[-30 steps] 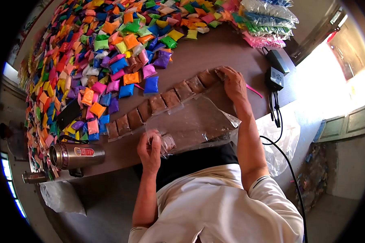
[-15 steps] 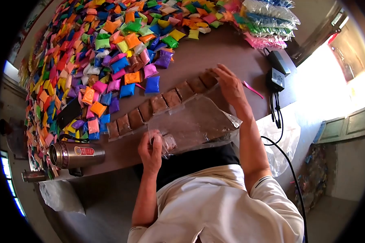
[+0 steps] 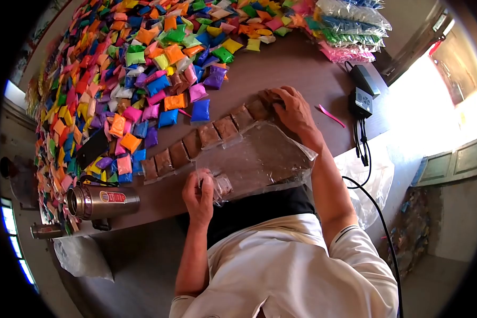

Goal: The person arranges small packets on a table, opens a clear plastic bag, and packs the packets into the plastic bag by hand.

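Now, your left hand (image 3: 197, 193) is closed on the near left corner of the clear bag (image 3: 270, 156), which spreads across the space between your two hands. Your right hand (image 3: 293, 112) has its fingers curled over the right end of the row of brown packets (image 3: 209, 136); whether they pinch a packet or merely rest on it, I cannot tell. That row slants from beneath those fingers to just beyond and left of your left hand. The bag's far edge seems to meet the row, so a tug from your left hand could drag packets out of line. Pressing too hard with your right might buckle the row or split a packet. Beyond it, the heap of coloured packets (image 3: 127, 111) could shed strays if bumped.
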The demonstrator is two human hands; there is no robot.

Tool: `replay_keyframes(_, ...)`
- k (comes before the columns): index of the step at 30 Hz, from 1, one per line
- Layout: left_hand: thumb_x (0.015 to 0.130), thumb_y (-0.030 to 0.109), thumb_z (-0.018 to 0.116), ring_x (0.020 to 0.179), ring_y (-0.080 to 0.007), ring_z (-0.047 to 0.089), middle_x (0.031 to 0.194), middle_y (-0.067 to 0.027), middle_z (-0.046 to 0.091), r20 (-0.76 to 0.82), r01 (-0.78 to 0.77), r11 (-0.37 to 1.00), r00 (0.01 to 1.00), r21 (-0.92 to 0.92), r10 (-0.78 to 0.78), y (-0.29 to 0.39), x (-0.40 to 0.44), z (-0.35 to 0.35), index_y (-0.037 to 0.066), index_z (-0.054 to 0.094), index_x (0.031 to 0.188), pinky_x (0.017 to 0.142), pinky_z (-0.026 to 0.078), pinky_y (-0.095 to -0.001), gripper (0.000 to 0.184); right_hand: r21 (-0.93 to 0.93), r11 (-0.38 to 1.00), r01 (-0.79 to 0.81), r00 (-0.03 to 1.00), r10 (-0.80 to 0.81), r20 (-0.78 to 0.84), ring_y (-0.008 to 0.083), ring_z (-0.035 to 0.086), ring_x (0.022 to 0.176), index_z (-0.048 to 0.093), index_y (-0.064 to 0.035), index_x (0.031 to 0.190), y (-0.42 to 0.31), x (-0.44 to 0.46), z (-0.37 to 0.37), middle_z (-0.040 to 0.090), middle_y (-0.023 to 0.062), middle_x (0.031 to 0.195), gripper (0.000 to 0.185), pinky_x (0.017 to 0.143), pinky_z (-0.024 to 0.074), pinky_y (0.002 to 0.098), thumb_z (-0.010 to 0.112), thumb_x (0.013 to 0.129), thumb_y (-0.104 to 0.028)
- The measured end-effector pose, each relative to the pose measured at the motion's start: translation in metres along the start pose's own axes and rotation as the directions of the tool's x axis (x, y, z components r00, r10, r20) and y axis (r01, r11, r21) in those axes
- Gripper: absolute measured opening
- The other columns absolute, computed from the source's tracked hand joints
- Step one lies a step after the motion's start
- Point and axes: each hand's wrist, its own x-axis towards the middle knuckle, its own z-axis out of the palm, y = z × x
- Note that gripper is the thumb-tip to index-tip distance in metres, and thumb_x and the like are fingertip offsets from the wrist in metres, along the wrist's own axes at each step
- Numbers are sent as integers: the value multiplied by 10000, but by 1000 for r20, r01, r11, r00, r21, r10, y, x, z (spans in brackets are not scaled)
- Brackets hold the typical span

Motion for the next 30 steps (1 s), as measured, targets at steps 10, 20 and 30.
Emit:
replay_keyframes(10, 958, 245, 579, 825, -115, 547, 905, -44, 599, 1, 100, 993, 995, -64, -100, 0, -2, 1, -8, 604, 996, 756, 457, -262, 256, 790, 612, -26, 803, 484, -348, 95, 567, 702, 617, -11, 1082, -73, -47, -105, 629, 32, 878, 279, 595, 461, 248, 625, 881, -206)
replay_keyframes(20, 949, 230, 596, 885, -114, 552, 999, -66, 622, -2, 42, 997, 999, -68, -42, -6, -3, -1, -2, 623, 1020, 786, 453, -256, 244, 410, 912, 24, 989, -82, 124, 343, 611, 558, 573, -13, 903, -163, -86, -85, 586, 142, 595, 260, 523, 474, 404, 698, 737, -169)
replay_keyframes(30, 952, 244, 599, 836, -115, 545, 940, -54, 609, -35, 79, 997, 996, -16, -79, 1, -2, 0, -12, 618, 1024, 761, 451, -264, 267, 194, 979, -61, 855, -50, 516, 412, 635, 707, 601, -20, 993, -165, -83, -33, 656, 167, 707, 432, 648, 487, 478, 751, 759, -351)
